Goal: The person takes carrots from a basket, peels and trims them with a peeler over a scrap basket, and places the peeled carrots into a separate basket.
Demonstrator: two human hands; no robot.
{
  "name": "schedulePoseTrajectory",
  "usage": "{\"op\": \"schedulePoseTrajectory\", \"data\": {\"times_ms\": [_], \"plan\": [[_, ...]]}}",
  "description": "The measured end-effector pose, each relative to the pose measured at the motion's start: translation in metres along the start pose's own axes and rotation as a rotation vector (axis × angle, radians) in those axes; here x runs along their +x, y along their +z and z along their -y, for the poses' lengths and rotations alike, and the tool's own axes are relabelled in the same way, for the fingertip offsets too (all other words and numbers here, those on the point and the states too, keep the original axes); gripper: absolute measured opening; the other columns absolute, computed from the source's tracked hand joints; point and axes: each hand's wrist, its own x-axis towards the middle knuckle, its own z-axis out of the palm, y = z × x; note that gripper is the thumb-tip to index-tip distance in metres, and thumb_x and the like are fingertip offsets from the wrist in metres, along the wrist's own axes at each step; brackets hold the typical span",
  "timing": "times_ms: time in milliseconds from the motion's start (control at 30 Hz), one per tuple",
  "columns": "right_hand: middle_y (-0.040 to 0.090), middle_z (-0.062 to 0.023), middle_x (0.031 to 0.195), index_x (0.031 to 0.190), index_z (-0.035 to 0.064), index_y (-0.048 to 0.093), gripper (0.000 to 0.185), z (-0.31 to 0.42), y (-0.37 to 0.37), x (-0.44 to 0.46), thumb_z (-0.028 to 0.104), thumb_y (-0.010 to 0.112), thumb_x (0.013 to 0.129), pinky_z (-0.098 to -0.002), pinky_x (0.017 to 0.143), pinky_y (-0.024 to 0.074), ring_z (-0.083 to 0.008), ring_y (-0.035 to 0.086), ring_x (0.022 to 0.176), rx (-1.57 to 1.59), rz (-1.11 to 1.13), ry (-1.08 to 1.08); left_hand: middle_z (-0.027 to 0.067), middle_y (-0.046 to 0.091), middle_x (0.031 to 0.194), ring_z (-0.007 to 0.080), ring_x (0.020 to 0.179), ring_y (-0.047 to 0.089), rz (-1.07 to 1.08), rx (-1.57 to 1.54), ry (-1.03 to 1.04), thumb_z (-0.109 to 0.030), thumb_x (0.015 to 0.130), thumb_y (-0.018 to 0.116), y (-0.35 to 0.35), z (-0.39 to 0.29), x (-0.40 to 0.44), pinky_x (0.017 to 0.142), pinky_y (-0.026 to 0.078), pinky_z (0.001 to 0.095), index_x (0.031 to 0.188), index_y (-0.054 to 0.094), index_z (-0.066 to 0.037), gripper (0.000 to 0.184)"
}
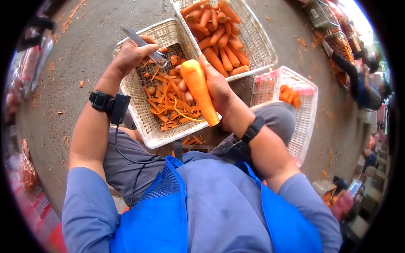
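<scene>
My left hand (130, 55) is closed around a metal peeler (137, 39). One flat end sticks out above the fist, and its looped end is just left of the carrot's thick end. A large, smooth orange carrot (196, 88) is gripped in my right hand (217, 86). It is tilted with the narrow end toward my body, and a thin strip of peel hangs by that tip. Both hands are over a white plastic basket (145, 137) holding orange peelings (168, 103) and some carrot ends.
A second white basket (259, 46) with whole carrots (219, 36) stands at the far side. On the right, a basket with a pinkish rim (310, 122) holds several carrots (290, 96). Peel scraps dot the concrete floor (55, 92). Another person (367, 86) is at the right edge.
</scene>
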Motion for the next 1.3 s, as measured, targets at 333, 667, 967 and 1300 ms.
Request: {"op": "schedulePoseTrajectory", "data": {"times_ms": [333,667,967,1300], "plan": [[0.061,-0.0103,0.083,0.106,0.0048,0.059,0.057,0.005,0.0,0.003,0.06,0.048,0.099,-0.0319,0.053,0.0534,-0.0226,0.06,0.06,0.072,-0.173,-0.147,0.0015,0.067,0.074,0.0043,0.056,0.051,-0.063,-0.331,0.03,-0.031,0.096,0.068,0.007,-0.033,-0.034,0.048,0.038,0.018,0.099,0.069,-0.006,0.025],[0.062,-0.0134,0.104,0.116,0.0044,0.056,0.042,0.041,0.006,-0.004,0.036,0.073,0.092,-0.0469,0.095,0.0528,-0.033,0.064,0.104,0.168,-0.283,-0.456,0.0011,0.067,0.08,0.0048,0.059,0.058,0.57,-0.134,-0.084,-0.03,0.093,0.071,0.063,-0.015,-0.066,0.052,0.046,0.0191,0.118,0.067,-0.004,0.037],[0.065,-0.012,0.108,0.117,0.0042,0.057,0.039,0.052,0.016,-0.015,0.027,0.074,0.09,-0.042,0.096,0.0568,-0.0261,0.065,0.105,-0.072,-0.221,-0.524,-0.0037,0.06,0.072,0.0019,0.05,0.047,0.312,-0.452,-0.248,-0.031,0.096,0.066,0.062,-0.031,-0.073,0.045,0.032,0.0163,0.115,0.064,-0.003,0.033],[0.067,-0.0044,0.089,0.103,0.0005,0.063,0.033,0.023,0.018,-0.033,0.018,0.08,0.081,-0.0235,0.066,0.0538,-0.0101,0.066,0.077,-0.54,0.027,0.071,-0.0031,0.063,0.072,0.0002,0.052,0.053,0.117,-0.486,-0.123,-0.024,0.097,0.066,0.006,-0.044,-0.061,0.043,0.037,0.0145,0.102,0.066,-0.005,0.02]]}}
